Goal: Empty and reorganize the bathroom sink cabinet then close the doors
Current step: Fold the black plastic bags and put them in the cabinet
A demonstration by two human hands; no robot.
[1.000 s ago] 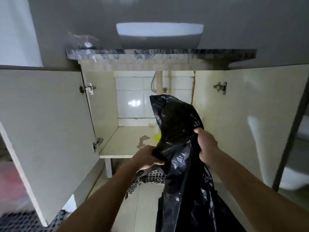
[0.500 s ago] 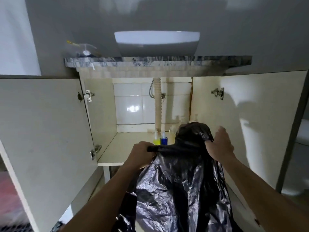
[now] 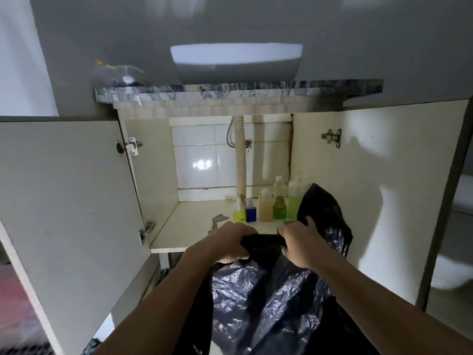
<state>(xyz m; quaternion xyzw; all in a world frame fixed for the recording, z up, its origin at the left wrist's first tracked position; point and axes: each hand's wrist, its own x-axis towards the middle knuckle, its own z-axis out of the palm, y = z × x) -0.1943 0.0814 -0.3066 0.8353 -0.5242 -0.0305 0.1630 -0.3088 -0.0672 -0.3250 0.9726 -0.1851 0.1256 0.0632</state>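
The sink cabinet stands open, its left door (image 3: 66,201) and right door (image 3: 378,180) swung wide. A large black plastic bag (image 3: 268,298) hangs in front of the cabinet floor (image 3: 189,224). My left hand (image 3: 227,243) and my right hand (image 3: 302,242) both grip the bag's bunched top edge, close together. A flap of the bag sticks up to the right of my right hand. Several bottles stand in a row at the back right of the floor: a small yellow one (image 3: 239,212), a blue one (image 3: 251,211), a beige one (image 3: 265,206), and two green ones (image 3: 279,201).
A ribbed drain hose (image 3: 240,160) drops from the white basin (image 3: 235,61) to the cabinet floor. A marble counter (image 3: 256,89) carries a clear plastic item (image 3: 120,73) at its left end. White tiles form the back wall. Peeled patches mark the cabinet floor.
The bag's top has come down and my hands have drawn closer together on it. The row of bottles behind it is now in view.
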